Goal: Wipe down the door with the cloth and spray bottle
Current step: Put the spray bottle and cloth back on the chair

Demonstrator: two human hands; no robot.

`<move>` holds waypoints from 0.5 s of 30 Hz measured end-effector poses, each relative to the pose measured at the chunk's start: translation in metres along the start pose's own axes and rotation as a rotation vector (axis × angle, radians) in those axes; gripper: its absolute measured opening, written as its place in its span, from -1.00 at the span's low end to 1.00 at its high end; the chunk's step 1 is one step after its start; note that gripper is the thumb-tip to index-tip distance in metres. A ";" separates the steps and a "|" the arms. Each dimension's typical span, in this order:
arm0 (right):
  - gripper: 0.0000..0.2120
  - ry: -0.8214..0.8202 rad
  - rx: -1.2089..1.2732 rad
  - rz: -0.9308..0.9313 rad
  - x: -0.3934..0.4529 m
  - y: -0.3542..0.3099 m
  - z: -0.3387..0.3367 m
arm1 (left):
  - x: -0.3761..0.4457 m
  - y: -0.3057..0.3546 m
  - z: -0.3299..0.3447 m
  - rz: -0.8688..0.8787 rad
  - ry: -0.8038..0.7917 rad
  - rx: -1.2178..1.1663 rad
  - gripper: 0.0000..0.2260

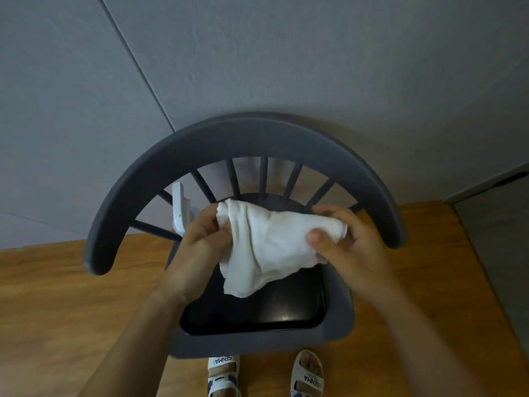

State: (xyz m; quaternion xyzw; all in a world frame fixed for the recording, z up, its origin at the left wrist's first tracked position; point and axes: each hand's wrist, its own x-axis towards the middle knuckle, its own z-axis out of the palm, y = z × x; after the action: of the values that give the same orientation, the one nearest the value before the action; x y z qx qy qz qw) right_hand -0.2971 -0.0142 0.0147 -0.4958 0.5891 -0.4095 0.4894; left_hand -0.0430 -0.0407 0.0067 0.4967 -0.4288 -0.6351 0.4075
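Observation:
A white cloth hangs between both hands above a chair seat. My left hand pinches its left upper corner. My right hand grips its right end, thumb on top. The white head of a spray bottle sticks up behind my left hand, standing on the chair; its body is hidden. No door is plainly in view.
A dark grey chair with a curved spindle back stands before me against a grey wall. A black tray lies on its seat. The floor is wood. My sandalled feet stand by the chair's front edge.

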 end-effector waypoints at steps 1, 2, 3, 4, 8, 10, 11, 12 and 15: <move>-0.73 0.023 0.009 -0.009 -0.002 -0.004 0.003 | -0.001 0.000 0.004 -0.049 0.010 -0.027 -0.82; -0.76 0.063 0.006 -0.022 -0.005 -0.009 0.007 | -0.003 0.000 0.008 -0.103 0.002 -0.083 -0.82; -0.79 0.116 -0.008 -0.039 -0.006 -0.012 0.012 | -0.006 0.001 0.013 -0.153 -0.013 -0.139 -0.77; -0.82 0.160 -0.021 -0.051 -0.008 -0.013 0.015 | -0.009 0.000 0.017 -0.180 -0.018 -0.174 -0.69; -0.78 0.213 -0.080 -0.030 -0.013 -0.002 0.017 | -0.018 -0.008 0.027 0.108 0.083 0.153 -0.38; -0.73 0.232 -0.084 0.030 -0.015 0.006 0.016 | -0.018 -0.017 0.031 0.198 0.088 0.158 -0.38; -0.71 0.241 -0.079 0.062 -0.016 0.009 0.015 | -0.019 -0.020 0.033 0.202 0.075 0.115 -0.44; -0.70 0.242 -0.078 0.088 -0.016 0.011 0.015 | -0.020 -0.023 0.035 0.183 0.065 0.067 -0.51; -0.64 0.126 -0.029 0.218 -0.013 0.021 0.007 | -0.019 -0.037 0.035 0.114 0.078 0.067 -0.79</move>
State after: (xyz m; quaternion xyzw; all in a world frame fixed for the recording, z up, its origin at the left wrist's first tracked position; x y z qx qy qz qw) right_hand -0.2934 0.0022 -0.0043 -0.4090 0.6750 -0.3757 0.4857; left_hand -0.0769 -0.0066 -0.0180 0.5093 -0.4612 -0.5761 0.4428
